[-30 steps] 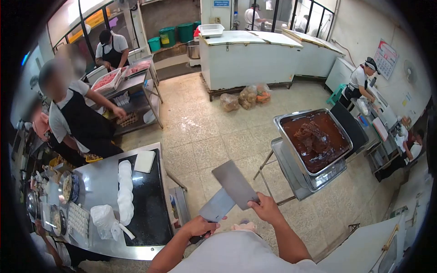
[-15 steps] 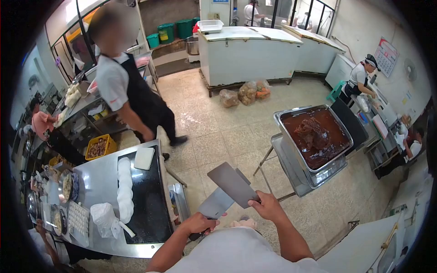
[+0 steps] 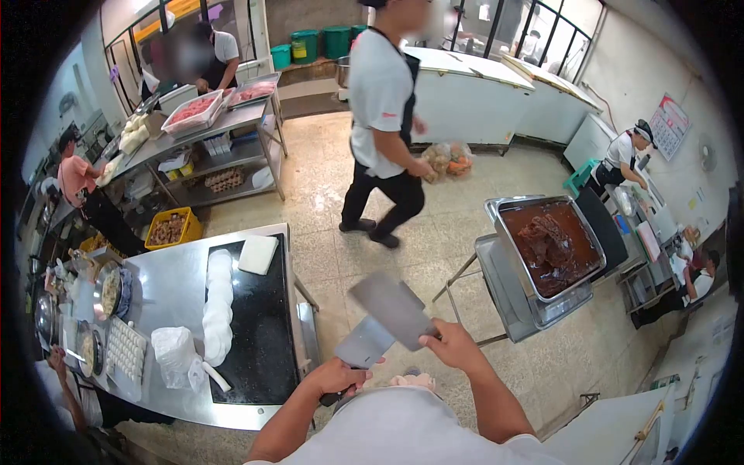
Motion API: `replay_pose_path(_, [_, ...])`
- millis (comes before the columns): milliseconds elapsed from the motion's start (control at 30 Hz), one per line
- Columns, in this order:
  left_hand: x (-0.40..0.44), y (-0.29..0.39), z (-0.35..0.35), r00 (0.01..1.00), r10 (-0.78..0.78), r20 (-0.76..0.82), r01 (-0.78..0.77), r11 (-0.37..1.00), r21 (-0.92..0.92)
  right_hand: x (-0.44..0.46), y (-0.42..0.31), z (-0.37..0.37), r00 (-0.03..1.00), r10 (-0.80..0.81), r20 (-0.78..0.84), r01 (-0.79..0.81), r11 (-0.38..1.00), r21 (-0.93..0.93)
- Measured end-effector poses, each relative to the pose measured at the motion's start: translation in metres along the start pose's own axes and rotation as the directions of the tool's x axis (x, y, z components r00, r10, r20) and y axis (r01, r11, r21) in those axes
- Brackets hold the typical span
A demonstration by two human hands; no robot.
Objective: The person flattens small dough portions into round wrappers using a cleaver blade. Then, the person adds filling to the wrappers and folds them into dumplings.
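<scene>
My left hand [image 3: 339,377] is wrapped round the dark handle of one cleaver [image 3: 363,342]. In my right hand [image 3: 453,345] is a second cleaver [image 3: 390,310], whose broad blade is slightly blurred and overlaps the first one. Both blades are held in front of my body, over the floor. To the left, a long white roll of dough [image 3: 218,306] lies on the black slab [image 3: 260,341], with a flat white square piece [image 3: 257,255] near its far end. A white plastic bag [image 3: 177,355] rests beside the roll.
A person [image 3: 384,116] walks across the floor ahead. At the right, a metal tray [image 3: 496,213] of dark red sauce and meat stands on a metal stand [image 3: 496,298]. White chest freezers [image 3: 465,105] line the back. Tables with other workers stand left and right.
The person in the black apron has walked from the left side to the middle. The view has shifted slightly. Both cleavers stay in my hands, the right one's blade tilting a little.
</scene>
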State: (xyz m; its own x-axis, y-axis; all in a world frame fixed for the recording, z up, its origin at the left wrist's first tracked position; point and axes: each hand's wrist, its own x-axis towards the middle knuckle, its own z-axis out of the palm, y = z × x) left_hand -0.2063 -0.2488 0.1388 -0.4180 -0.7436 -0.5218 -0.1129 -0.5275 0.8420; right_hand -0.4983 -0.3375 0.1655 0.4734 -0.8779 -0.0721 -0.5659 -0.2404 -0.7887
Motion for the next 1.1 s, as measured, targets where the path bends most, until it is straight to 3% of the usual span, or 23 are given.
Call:
replay_pose_path(133, [-0.001, -0.007, -0.006, 1.000, 0.007, 0.022, -0.006, 0.999, -0.047, 0.005, -0.013, 0.008, 0.993, 0.087, -0.084, -0.097, 0.987, -0.126])
replay_pose_path(200, [0.000, -0.006, -0.009, 1.000, -0.024, 0.017, 0.024, 0.999, -0.046, 0.012, -0.009, 0.014, 0.935, 0.329, -0.135, -0.301, 0.933, 0.197])
replay_pose_path(233, [0.001, -0.008, -0.011, 1.000, -0.023, 0.014, 0.024, 0.999, -0.046, 0.012, -0.007, 0.016, 0.935, 0.327, -0.133, -0.299, 0.934, 0.197])
replay_pose_path(300, [0.005, -0.009, -0.012, 0.998, -0.023, 0.060, 0.025, 0.999, -0.022, 0.006, 0.001, 0.018, 0.996, 0.089, -0.012, -0.088, 0.996, 0.013])
replay_pose_path(433, [0.006, -0.002, -0.012, 0.996, -0.041, 0.085, 0.040, 0.999, 0.017, 0.009, 0.006, 0.020, 0.962, 0.221, -0.160, -0.185, 0.959, 0.215])
replay_pose_path(533, [0.012, 0.004, -0.011, 0.994, -0.073, 0.084, 0.064, 0.992, 0.107, 0.007, 0.004, 0.015, 0.955, 0.295, -0.046, -0.281, 0.940, 0.193])
replay_pose_path(633, [0.015, 0.011, -0.009, 0.988, -0.084, 0.130, 0.070, 0.991, 0.111, 0.007, -0.002, 0.006, 0.968, 0.241, 0.066, -0.245, 0.968, 0.059])
replay_pose_path(700, [0.018, 0.016, -0.004, 0.995, -0.055, 0.078, 0.048, 0.995, 0.093, 0.012, 0.002, 0.006, 0.891, 0.432, -0.141, -0.373, 0.872, 0.316])
replay_pose_path(733, [0.019, 0.017, -0.002, 0.994, -0.072, 0.077, 0.065, 0.994, 0.092, 0.009, 0.001, 0.006, 0.888, 0.441, -0.130, -0.382, 0.865, 0.326])
replay_pose_path(800, [0.026, 0.019, -0.002, 0.990, -0.099, 0.098, 0.103, 0.994, -0.031, 0.004, -0.005, 0.000, 0.958, 0.287, 0.015, -0.285, 0.945, 0.161])
replay_pose_path(933, [0.034, 0.016, 0.002, 0.986, -0.097, 0.136, 0.105, 0.993, -0.048, 0.005, 0.011, -0.001, 0.966, 0.257, 0.022, -0.257, 0.954, 0.154])
replay_pose_path(1000, [0.038, 0.012, 0.005, 0.986, -0.115, 0.120, 0.121, 0.991, -0.050, 0.013, 0.003, -0.007, 0.878, 0.479, -0.004, -0.455, 0.837, 0.305])
replay_pose_path(1033, [0.040, 0.012, 0.006, 0.985, -0.131, 0.112, 0.137, 0.990, -0.042, 0.011, 0.004, -0.004, 0.878, 0.478, -0.004, -0.453, 0.835, 0.313])
replay_pose_path(1100, [0.039, 0.014, 0.008, 0.986, -0.116, 0.122, 0.120, 0.993, -0.025, 0.006, 0.009, 0.001, 0.954, 0.269, 0.131, -0.286, 0.949, 0.135])
